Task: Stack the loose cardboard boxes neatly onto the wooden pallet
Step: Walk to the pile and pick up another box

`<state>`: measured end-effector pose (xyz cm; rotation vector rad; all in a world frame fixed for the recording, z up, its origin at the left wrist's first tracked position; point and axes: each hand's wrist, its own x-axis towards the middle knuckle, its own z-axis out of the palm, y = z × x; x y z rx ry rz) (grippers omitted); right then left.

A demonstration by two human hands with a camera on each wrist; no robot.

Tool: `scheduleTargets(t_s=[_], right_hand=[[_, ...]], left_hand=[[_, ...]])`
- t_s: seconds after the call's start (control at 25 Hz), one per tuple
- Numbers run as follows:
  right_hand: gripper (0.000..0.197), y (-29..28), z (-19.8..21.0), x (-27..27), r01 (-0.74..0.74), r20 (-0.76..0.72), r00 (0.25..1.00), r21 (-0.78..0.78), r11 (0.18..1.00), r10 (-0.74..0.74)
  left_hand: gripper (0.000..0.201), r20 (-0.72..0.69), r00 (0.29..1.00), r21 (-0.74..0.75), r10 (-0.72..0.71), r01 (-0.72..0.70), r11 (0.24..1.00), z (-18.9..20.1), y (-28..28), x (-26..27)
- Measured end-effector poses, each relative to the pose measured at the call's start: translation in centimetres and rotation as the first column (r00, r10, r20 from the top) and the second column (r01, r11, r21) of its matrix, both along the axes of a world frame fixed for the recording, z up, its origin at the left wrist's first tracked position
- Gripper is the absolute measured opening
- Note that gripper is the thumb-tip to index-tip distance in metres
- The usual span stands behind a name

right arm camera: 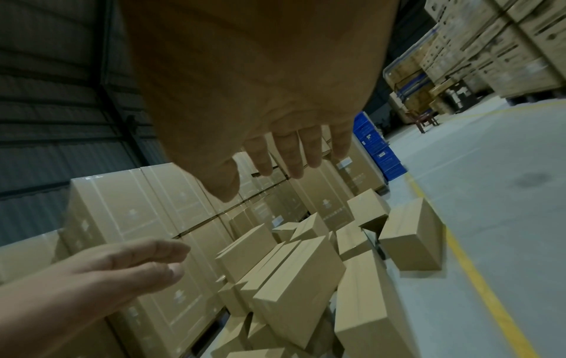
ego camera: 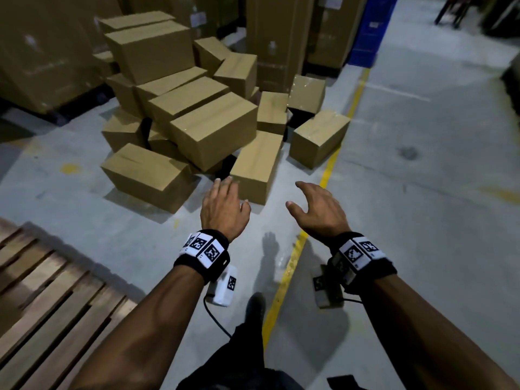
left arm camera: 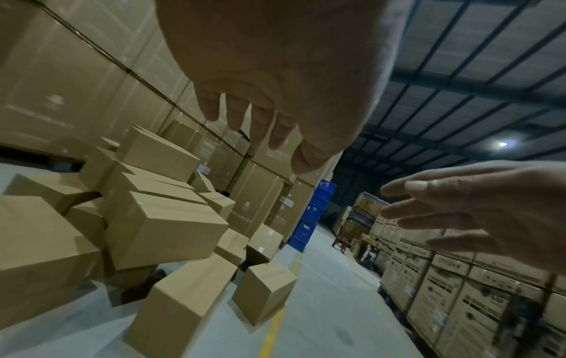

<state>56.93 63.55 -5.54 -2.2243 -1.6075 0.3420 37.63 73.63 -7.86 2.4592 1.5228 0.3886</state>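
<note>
Both hands, left hand (ego camera: 223, 205) and right hand (ego camera: 318, 209), reach empty toward nearest box (ego camera: 254, 167).

A yellow floor line (ego camera: 332, 161) is running along the grey concrete floor (ego camera: 422, 192) toward a stack of blue crates (ego camera: 368, 32) (also showing in the left wrist view). Tall wrapped cartons (ego camera: 50, 46) are standing on the left, printed cartons (left arm camera: 459, 290) are lining the right side of the aisle, and a ceiling lamp (left arm camera: 503, 144) is glowing among dark roof beams
</note>
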Motion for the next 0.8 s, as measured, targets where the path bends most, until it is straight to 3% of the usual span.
scheduleTargets(t_s=[0.32,0.48,0.8], right_hand=[[0.061,15.9,-1.2,11.1,0.033,0.017,0.999,-0.016,0.999,-0.032],[0.055,22.5,-1.1,16.0,0.012,0.036,0.999,-0.048,0.999,-0.010],[0.054,39.2,-4.3,28.1,-0.177,-0.027,0.984,-0.030,0.984,0.176]], left_hand=[[0.055,-0.021,1.000,-0.078,-0.022,0.021,0.997,-0.9,17.4,12.4],[0.055,-0.070,0.997,-0.092,-0.012,0.005,0.996,-1.0,23.4,16.9],[0.055,-0.135,0.975,-0.117,0.176,-0.192,0.974,-3.8,35.6,26.8]])
